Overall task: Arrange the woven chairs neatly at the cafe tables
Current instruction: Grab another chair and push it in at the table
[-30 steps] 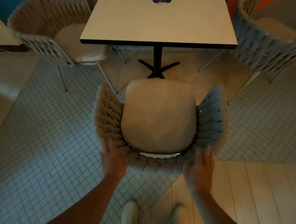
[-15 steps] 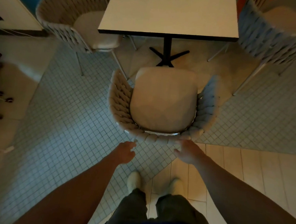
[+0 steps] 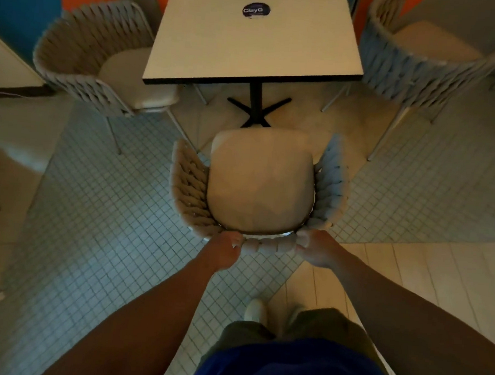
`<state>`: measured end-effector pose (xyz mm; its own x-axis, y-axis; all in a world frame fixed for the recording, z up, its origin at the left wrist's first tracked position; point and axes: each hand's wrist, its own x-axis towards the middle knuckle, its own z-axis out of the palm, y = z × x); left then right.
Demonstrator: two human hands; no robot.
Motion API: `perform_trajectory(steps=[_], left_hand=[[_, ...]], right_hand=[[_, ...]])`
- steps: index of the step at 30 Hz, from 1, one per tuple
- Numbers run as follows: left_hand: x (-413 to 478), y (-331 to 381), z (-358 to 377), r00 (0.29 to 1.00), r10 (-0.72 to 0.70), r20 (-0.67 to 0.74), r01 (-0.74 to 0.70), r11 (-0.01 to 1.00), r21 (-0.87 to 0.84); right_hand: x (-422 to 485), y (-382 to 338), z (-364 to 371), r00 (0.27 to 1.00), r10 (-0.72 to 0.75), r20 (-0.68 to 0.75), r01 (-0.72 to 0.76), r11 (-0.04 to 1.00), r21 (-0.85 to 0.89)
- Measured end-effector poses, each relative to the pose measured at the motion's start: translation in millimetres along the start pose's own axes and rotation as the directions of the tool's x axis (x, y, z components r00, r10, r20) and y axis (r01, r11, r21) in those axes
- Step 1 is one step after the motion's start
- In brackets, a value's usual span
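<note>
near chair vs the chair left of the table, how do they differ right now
The near chair stands clear of the table, whole seat showing; the left chair has its seat tucked partly under. Both hands, left and right, grip the near chair's back; the left chair is untouched. Both share woven backs and pale cushions.

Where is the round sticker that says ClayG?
In the head view, the ClayG sticker sits on the white table, near the top middle, between the two side chairs and beyond the chair being held.
</note>
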<state>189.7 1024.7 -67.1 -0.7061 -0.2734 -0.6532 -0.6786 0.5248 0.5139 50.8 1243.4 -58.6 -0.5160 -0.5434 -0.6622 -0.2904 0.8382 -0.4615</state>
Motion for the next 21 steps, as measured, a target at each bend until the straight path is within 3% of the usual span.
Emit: perform_trajectory(steps=[6,11,14,21], left_hand=[[19,28,-3,0.997,0.02,0.07,-0.023,0.999,0.035],[45,68,12,0.995,0.052,0.09,-0.064,0.989,0.137],[66,110,35,0.996,0.046,0.077,-0.061,0.978,0.199],[106,230,106,0.989,0.005,0.146,-0.03,0.986,0.166]], right_hand=[[0,13,-14,0.999,0.05,-0.014,-0.049,0.994,0.098],[-3,45,-44,0.996,0.08,-0.045,-0.076,0.994,0.084],[2,89,-67,0.996,0.088,-0.03,-0.085,0.99,0.111],[8,213,-149,0.996,0.085,-0.017,-0.083,0.992,0.099]])
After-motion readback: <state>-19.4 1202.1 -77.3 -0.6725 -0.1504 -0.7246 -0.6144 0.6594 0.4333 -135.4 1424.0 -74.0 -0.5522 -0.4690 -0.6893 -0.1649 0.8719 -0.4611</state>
